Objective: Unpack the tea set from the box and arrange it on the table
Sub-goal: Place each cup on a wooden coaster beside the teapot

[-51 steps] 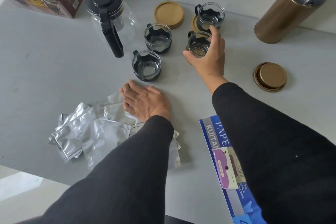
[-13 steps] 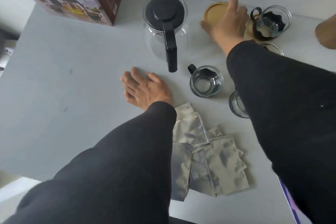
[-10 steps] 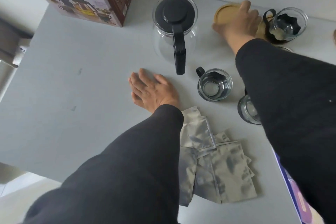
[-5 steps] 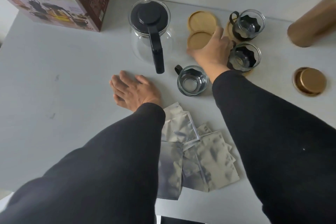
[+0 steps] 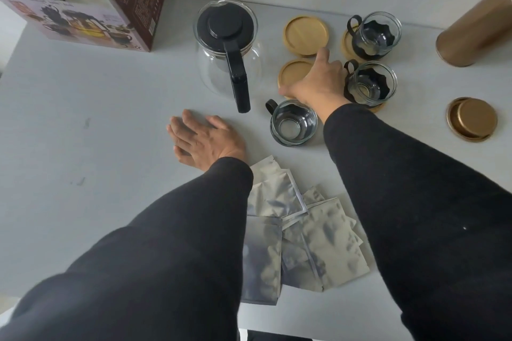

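Note:
A glass teapot [image 5: 221, 63] with a black lid and handle stands at the back of the grey table [image 5: 83, 133]. My right hand [image 5: 318, 83] grips the near right edge of a wooden coaster [image 5: 293, 73] that lies flat beside the teapot. Another wooden coaster [image 5: 304, 34] lies behind it. Two glass cups in black holders [image 5: 376, 36] [image 5: 370, 86] stand on coasters to the right. A third cup [image 5: 293, 124] stands on the bare table just below my right hand. My left hand [image 5: 206, 140] rests flat and open on the table. The tea set box [image 5: 83, 0] stands at the back left.
Several silver foil sachets [image 5: 299, 230] lie between my forearms near the front edge. A gold tin [image 5: 476, 33] lies at the back right, with its gold lid [image 5: 472, 119] on the table in front of it. A wall runs along the table's far edge.
My right hand has brought one wooden coaster from the back toward me and lowered it onto the table beside the teapot. My left hand has stayed flat in place.

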Demonstrator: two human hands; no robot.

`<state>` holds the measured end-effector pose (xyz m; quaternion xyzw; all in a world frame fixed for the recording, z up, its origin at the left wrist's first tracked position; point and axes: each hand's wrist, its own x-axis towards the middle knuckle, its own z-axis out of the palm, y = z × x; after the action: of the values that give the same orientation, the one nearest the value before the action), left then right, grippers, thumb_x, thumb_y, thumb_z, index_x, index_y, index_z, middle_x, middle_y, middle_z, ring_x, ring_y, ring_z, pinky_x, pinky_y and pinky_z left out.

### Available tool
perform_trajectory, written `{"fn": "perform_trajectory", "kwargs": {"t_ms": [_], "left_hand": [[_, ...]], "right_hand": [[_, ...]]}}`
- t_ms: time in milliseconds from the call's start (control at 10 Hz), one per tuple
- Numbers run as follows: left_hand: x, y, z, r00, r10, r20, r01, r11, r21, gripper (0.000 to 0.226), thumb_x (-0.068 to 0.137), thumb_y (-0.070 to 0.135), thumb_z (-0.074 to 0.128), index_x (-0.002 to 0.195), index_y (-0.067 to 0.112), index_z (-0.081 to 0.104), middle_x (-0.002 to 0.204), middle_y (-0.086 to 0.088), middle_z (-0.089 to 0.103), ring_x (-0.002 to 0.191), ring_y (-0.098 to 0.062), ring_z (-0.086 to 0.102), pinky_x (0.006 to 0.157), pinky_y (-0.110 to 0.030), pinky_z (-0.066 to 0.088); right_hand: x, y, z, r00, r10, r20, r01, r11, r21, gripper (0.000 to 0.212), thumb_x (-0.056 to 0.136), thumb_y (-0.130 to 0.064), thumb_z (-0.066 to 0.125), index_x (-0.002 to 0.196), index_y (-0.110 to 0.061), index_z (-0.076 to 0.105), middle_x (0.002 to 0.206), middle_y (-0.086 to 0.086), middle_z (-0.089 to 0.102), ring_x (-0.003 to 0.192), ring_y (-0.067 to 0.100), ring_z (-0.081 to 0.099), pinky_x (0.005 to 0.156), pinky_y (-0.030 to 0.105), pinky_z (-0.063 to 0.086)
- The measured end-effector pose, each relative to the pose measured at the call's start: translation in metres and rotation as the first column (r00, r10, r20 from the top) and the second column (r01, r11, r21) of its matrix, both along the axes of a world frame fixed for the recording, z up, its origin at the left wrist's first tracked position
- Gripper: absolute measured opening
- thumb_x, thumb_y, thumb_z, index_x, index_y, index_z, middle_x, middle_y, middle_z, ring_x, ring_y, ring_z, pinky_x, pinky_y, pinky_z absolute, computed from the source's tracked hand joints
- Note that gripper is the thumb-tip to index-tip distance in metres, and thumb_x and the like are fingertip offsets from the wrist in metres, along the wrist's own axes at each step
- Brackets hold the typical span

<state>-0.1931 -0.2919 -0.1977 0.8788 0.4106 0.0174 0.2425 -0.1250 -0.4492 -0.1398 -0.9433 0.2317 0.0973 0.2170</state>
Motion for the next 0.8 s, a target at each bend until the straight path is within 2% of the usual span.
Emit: {"fn": "perform_trajectory", "kwargs": {"t_ms": [200, 500, 600, 700, 800], "left_hand": [[0.001, -0.001, 0.001, 1.0, 0.01, -0.005, -0.01, 1.0, -0.017, 0.051, 0.097, 0.038, 0.029, 0.146, 0.025, 0.025, 0.156, 0.003, 0.014, 0.147, -0.014, 0.005, 0.116, -0.038, 0.007], [0.001, -0.001, -0.002, 1.0, 0.006, -0.003, -0.006, 1.0, 0.0, 0.052, 0.096, 0.038, 0.028, 0.146, 0.025, 0.025, 0.156, 0.002, 0.015, 0.147, -0.014, 0.005, 0.115, -0.039, 0.007], [0.001, 0.0, -0.002, 1.0, 0.009, -0.003, -0.009, 1.0, 0.005, 0.051, 0.096, 0.038, 0.028, 0.146, 0.024, 0.025, 0.156, 0.002, 0.015, 0.147, -0.015, 0.006, 0.115, -0.039, 0.008], [0.001, 0.0, -0.002, 1.0, -0.006, -0.012, 0.006, 1.0, 0.002, 0.052, 0.097, 0.038, 0.027, 0.147, 0.024, 0.023, 0.157, 0.001, 0.014, 0.147, -0.015, 0.005, 0.115, -0.039, 0.008], [0.0, 0.001, -0.002, 0.999, -0.016, -0.027, 0.016, 1.0, -0.002, 0.054, 0.097, 0.038, 0.025, 0.149, 0.023, 0.02, 0.158, 0.0, 0.012, 0.147, -0.016, 0.005, 0.115, -0.04, 0.008]], "right_hand": [[0.0, 0.0, 0.003, 0.998, 0.05, -0.037, -0.051, 0.998, -0.021, 0.1, 0.063, -0.045, 0.08, 0.14, -0.016, 0.024, 0.133, 0.02, 0.039, 0.126, 0.033, 0.035, 0.105, 0.038, 0.031], [0.0, -0.001, 0.003, 0.998, 0.041, -0.038, -0.042, 0.999, -0.009, 0.103, 0.063, -0.049, 0.08, 0.141, -0.015, 0.023, 0.134, 0.019, 0.039, 0.128, 0.033, 0.035, 0.106, 0.038, 0.032], [-0.003, -0.004, 0.004, 0.996, 0.001, 0.09, -0.005, 0.999, 0.043, 0.089, 0.071, -0.047, 0.073, 0.14, -0.014, 0.027, 0.132, 0.017, 0.041, 0.125, 0.032, 0.036, 0.103, 0.038, 0.035], [-0.016, -0.011, 0.007, 0.918, -0.011, 0.396, -0.017, 0.998, 0.066, 0.06, 0.082, -0.039, 0.063, 0.131, -0.01, 0.044, 0.123, 0.012, 0.051, 0.118, 0.028, 0.044, 0.094, 0.029, 0.037], [-0.042, -0.018, 0.009, 0.752, -0.023, 0.659, 0.005, 1.0, 0.03, 0.042, 0.081, -0.03, 0.06, 0.114, -0.004, 0.058, 0.107, 0.014, 0.059, 0.104, 0.029, 0.054, 0.081, 0.023, 0.038]]}}
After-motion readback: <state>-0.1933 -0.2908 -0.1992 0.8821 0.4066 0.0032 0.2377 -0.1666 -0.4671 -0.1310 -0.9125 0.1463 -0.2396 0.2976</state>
